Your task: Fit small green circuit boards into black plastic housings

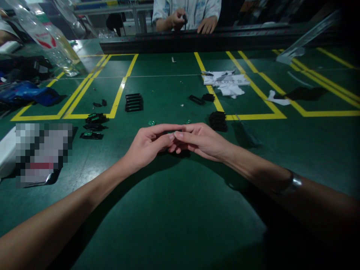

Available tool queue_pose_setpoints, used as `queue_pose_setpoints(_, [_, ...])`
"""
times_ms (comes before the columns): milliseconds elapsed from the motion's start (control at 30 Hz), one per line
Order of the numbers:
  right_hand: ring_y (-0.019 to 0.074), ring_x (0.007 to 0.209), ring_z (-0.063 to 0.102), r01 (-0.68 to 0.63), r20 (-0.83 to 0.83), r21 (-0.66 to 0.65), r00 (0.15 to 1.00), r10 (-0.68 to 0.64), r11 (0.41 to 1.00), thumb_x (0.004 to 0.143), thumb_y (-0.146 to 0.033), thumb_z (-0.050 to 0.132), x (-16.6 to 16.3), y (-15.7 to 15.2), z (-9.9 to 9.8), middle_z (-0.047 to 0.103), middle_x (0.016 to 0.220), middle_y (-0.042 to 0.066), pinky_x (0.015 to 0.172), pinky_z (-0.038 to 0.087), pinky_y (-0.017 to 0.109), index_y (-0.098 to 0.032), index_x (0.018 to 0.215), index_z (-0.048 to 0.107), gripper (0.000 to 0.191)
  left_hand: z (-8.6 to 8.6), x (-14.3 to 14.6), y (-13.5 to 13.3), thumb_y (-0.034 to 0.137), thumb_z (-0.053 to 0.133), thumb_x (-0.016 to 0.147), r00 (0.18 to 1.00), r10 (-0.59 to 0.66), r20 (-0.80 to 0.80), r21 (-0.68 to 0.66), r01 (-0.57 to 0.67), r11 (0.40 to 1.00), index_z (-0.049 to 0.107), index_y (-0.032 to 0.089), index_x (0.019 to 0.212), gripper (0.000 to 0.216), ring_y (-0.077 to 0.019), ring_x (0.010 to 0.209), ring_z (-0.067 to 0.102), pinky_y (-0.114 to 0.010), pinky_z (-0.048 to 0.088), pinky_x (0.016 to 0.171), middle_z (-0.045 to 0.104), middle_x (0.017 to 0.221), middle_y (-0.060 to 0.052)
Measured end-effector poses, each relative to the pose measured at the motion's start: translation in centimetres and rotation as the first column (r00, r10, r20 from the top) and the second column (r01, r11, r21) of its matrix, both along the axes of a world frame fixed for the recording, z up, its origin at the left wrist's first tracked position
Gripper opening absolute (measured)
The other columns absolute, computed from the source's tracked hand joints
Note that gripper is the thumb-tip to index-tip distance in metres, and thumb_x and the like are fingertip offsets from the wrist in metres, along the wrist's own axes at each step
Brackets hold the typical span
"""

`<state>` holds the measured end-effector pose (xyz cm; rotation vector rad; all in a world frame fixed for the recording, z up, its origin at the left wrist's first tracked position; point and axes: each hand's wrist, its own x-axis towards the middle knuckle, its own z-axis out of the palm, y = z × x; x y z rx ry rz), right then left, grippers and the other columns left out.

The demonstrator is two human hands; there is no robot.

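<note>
My left hand (149,144) and my right hand (202,140) meet over the middle of the green table, thumbs and fingertips pressed together. What they pinch is mostly hidden by the fingers, and I cannot make out its kind. Just beyond the fingers lie two small green pieces, one on the left (152,122) and one on the right (188,121). A cluster of black parts (218,120) sits past my right hand. To the left are black parts with green boards (92,135), and farther back a row of black strips (134,102).
White paper scraps (225,80) lie at the back right, near two black pieces (197,99). A screwdriver-like tool (249,131) is on the right. Clear bottles (53,41) and a blue item (33,93) stand left. Behind a black rail (174,43), another person's hands (180,19) hold something dark.
</note>
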<state>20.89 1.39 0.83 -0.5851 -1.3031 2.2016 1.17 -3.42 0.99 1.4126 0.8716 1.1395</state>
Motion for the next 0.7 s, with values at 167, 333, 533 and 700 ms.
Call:
queue_pose_setpoints(167, [0.0143,0.083,0.077,-0.008,-0.029,-0.013,1.0,0.007,1.0,0.09,-0.033,0.083,0.01,0.11,-0.01,0.082,0.089,0.009,0.074,0.059,0.023,-0.012,0.099,0.082,0.022,-0.04,-0.08,-0.03,0.032,0.071,0.096,1.0,-0.006,-0.011,-0.008,0.006,1.0,0.079,0.024,0.124,0.03,-0.0069,0.056,0.051,-0.018,0.037,0.049,0.07,0.075,-0.001])
queue_pose_setpoints(333, [0.0163,0.087,0.078,-0.053,-0.044,-0.035,0.998,0.051,0.998,0.092,-0.03,0.08,0.38,0.47,-0.17,0.083,0.093,0.011,0.076,0.059,0.024,-0.012,0.102,0.081,0.02,-0.07,-0.16,0.03,0.035,0.072,0.095,1.0,0.001,-0.007,-0.067,-0.002,0.998,0.08,0.024,0.122,0.03,-0.0063,0.052,0.043,-0.019,0.029,0.047,0.063,0.065,0.001])
queue_pose_setpoints(533, [0.0177,0.086,0.079,-0.03,-0.028,-0.041,0.999,0.028,0.999,0.09,-0.025,0.081,0.51,0.36,0.0,0.083,0.094,0.012,0.075,0.059,0.025,-0.011,0.098,0.081,0.017,-0.25,-0.38,0.23,0.03,0.073,0.093,0.999,-0.04,0.028,-0.076,0.042,0.996,0.079,0.025,0.125,0.033,-0.0084,0.053,0.043,-0.021,0.03,0.049,0.062,0.065,0.001])
queue_pose_setpoints(700, [0.0167,0.082,0.078,-0.009,-0.034,-0.05,0.999,0.008,0.999,0.087,-0.022,0.082,0.36,0.29,0.08,0.082,0.088,0.011,0.075,0.059,0.025,-0.01,0.096,0.08,0.015,-0.35,-0.52,0.26,0.029,0.074,0.092,0.997,-0.06,0.052,-0.103,0.065,0.993,0.078,0.024,0.127,0.035,-0.0086,0.055,0.045,-0.022,0.031,0.05,0.064,0.068,0.0])
